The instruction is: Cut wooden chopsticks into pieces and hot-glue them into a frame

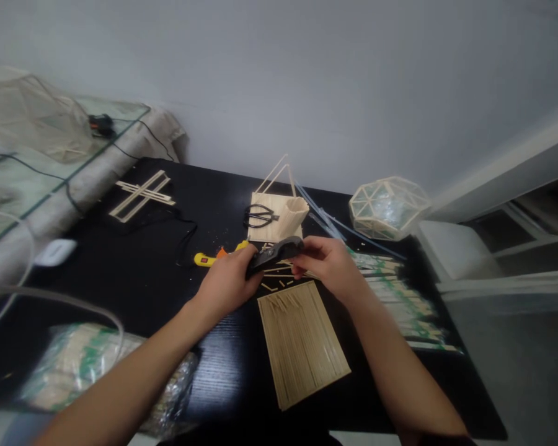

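Note:
My left hand point(230, 275) is wrapped around a dark grey hand tool point(279, 251) with a long, curved body; its exact kind is unclear. At the tool's right end, my right hand point(328, 263) has its fingers pinched together, and what is between them cannot be made out. Below both hands lies a flat panel of thin wooden sticks point(307, 347), with several loose short sticks on its upper part. Just beyond the tool, a pale wooden square base point(263, 230) carries a stick-built tube point(292, 217) and black-handled scissors point(260, 215). Left of it lies a yellow glue gun point(204, 259).
Crossed wooden strips point(144, 195) lie at the back left of the black table point(223, 186). A faceted stick-framed globe point(390, 207) stands at the back right, near blue strips point(323, 217) and bundled sticks point(400, 297). Plastic-wrapped packs point(81, 359) sit front left. A white cable crosses the left side.

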Demonstrator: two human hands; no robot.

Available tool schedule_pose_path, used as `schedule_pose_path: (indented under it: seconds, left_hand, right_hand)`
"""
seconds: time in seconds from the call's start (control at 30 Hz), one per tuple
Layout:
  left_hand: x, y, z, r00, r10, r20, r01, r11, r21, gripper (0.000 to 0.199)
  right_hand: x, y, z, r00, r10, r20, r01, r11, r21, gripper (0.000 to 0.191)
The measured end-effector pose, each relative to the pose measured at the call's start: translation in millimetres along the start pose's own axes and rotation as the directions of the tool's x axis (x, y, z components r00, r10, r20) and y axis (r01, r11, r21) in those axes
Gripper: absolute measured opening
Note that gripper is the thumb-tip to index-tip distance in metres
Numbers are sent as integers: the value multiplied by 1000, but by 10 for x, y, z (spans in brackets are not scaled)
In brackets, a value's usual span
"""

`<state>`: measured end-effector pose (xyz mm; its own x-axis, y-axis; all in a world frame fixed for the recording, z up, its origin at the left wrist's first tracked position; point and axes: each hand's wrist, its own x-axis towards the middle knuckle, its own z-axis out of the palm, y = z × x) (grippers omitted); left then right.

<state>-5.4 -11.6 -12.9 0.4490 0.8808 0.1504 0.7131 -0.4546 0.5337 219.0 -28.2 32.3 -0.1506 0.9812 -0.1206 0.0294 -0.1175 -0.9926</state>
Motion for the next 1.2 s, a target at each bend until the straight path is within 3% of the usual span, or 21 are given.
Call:
schedule_pose_path:
  seconds: [0.53, 0.97, 1.2]
  left_hand:
    - [-30, -39, -1, 998, 14, -57, -13, 1000, 21, 9]
    - [-1, -63, 17, 992, 81, -92, -90, 991, -98, 2]
    - [6, -77, 21, 995, 63, -73, -70, 993, -100, 4]
  right_hand:
    - [-19, -6, 24, 998, -53, 15, 53, 998, -22, 32]
    - [-26, 9, 39, 999, -51, 10, 51, 999, -6, 28]
    - [-17, 17, 46, 999, -49, 2, 49, 998, -33, 27]
